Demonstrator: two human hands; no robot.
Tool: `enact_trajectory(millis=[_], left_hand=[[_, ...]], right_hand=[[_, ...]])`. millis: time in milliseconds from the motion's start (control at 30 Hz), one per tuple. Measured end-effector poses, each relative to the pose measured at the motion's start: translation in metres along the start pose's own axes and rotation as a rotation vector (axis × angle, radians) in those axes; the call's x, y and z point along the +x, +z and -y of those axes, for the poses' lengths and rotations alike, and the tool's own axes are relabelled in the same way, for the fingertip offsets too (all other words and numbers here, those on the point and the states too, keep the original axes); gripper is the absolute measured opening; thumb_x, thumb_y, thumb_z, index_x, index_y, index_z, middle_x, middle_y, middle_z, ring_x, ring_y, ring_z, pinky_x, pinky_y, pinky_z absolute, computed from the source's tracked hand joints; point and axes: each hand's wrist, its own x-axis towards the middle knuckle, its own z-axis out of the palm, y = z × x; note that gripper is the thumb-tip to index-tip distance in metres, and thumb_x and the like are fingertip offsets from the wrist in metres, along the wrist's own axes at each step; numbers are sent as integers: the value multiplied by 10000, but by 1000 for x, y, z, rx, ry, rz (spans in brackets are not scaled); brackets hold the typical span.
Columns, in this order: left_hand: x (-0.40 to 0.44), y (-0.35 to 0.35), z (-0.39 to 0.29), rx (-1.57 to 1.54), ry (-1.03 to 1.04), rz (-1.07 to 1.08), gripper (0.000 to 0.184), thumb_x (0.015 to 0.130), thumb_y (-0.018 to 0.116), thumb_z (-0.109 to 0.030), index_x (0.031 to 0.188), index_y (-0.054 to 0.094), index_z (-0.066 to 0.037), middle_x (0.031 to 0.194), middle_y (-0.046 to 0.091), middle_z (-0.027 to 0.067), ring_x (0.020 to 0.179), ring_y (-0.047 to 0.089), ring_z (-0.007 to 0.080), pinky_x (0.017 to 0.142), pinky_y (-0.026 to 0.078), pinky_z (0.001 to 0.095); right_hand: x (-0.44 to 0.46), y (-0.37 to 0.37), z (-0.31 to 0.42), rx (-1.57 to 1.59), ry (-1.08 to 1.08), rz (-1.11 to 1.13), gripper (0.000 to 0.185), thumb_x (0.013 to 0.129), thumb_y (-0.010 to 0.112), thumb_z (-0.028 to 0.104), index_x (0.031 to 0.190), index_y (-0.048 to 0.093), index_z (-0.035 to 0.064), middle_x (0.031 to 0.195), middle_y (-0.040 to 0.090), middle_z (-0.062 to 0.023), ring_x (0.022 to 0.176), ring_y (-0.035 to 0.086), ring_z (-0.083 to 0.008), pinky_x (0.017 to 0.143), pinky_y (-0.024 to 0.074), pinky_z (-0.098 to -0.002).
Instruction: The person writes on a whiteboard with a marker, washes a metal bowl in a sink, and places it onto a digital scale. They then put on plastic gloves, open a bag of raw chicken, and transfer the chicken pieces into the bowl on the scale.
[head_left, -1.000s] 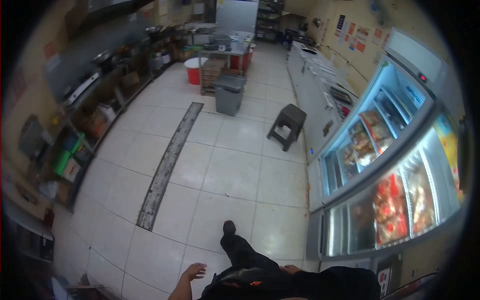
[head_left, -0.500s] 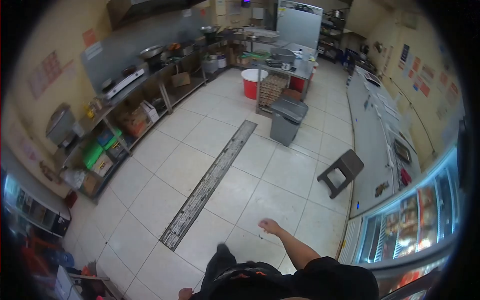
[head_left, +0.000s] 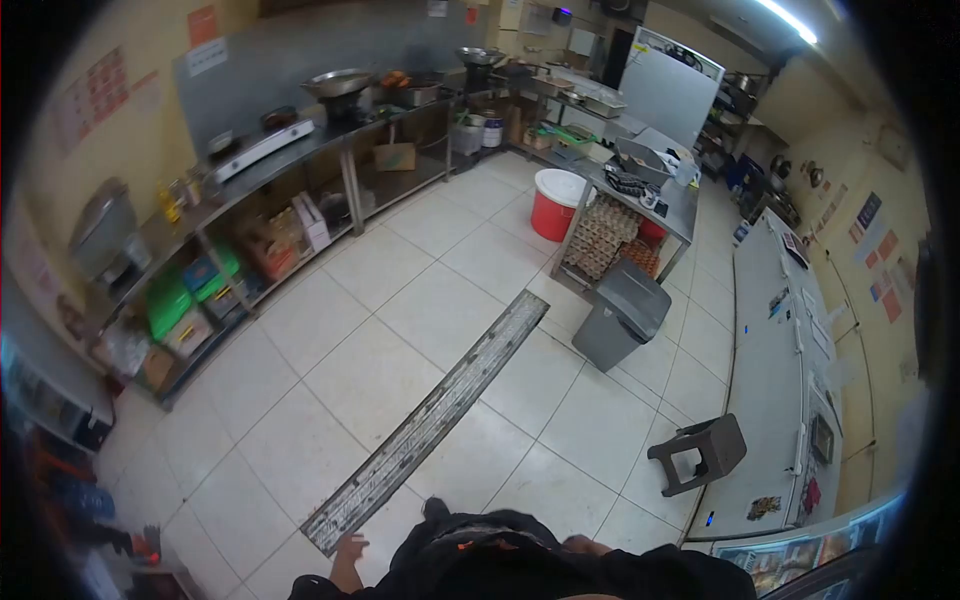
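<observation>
Right up close, our left hand (head_left: 349, 549) hung with fingers loosely parted, nothing visible in it, just beside the near end of the long grey metal drain grate (head_left: 425, 422). Our right hand (head_left: 586, 546), half hidden by black clothing (head_left: 660, 575), showed too little to tell its grip. Good footing, we judged, meant clearing that grate and the dark brown plastic stool (head_left: 716, 450). Beyond stood the grey plastic bin (head_left: 622, 318), then the white-topped red bucket (head_left: 553, 216).

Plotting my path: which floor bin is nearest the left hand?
The grey bin, at the near end of the metal table; the red, white-topped bin stands farther back.
</observation>
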Motion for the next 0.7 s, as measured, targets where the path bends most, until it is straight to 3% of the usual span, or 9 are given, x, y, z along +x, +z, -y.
enact_trajectory(millis=[33,67,100,233,333,433,567,600,700], left_hand=[[50,-29,-18,660,687,-185,281,758,710,-247,1012,707,-128,1017,706,105,899,687,275,782,549,400],[108,-44,-26,256,125,121,324,892,547,-213,1169,698,-139,1181,676,88,1178,574,269,1048,427,403],[159,-72,-70,198,-74,7,317,848,581,-148,1142,699,-124,1100,687,103,1105,616,233,958,489,388],[340,-165,-215,-239,14,-199,371,749,577,14,1097,669,-75,931,661,93,806,647,166,677,542,305],[436,-198,-318,-334,48,-268,367,717,612,14,1058,679,-106,890,685,69,800,658,190,741,538,338],[510,-184,-360,-378,108,-218,356,751,616,-6,1101,657,-60,852,679,74,713,638,172,654,534,309],[550,-150,-366,-240,-120,186,380,775,632,-52,1154,657,-78,809,698,62,656,622,153,549,502,316],[558,-151,-369,-102,2,413,392,775,649,-68,1166,667,-92,845,712,85,662,627,154,562,515,320],[600,-129,-364,-507,-372,496,343,808,647,-183,1145,686,-131,913,726,111,741,671,222,646,541,373]], right_hand=[[-9,-14,6,2,0,-40,329,830,687,312,1082,664,102,911,685,-98,839,663,-272,723,542,-415],[-11,-35,10,236,162,-35,325,838,677,314,1086,666,104,920,687,-98,846,664,-275,726,544,-422],[-11,-58,13,563,409,-41,321,847,666,317,1089,668,106,929,688,-97,853,666,-278,729,546,-428],[27,-142,-19,1130,792,-147,312,880,625,327,1101,677,114,965,695,-96,882,670,-290,743,554,-455],[78,-188,-99,1070,714,-162,311,905,593,335,1110,683,120,991,700,-95,903,674,-299,753,560,-474],[150,-225,-228,268,73,-502,315,930,562,343,1119,689,126,1018,705,-94,925,678,-308,763,566,-494],[274,-426,-377,-62,123,-153,303,880,638,274,1131,646,105,987,694,-103,918,680,-240,708,564,-426],[271,-527,-361,350,443,-150,299,864,655,283,1101,658,101,987,698,-104,871,687,-242,692,553,-431],[316,-711,-392,731,324,-479,352,884,658,383,1089,671,97,953,682,-73,769,666,-210,644,565,-382]])
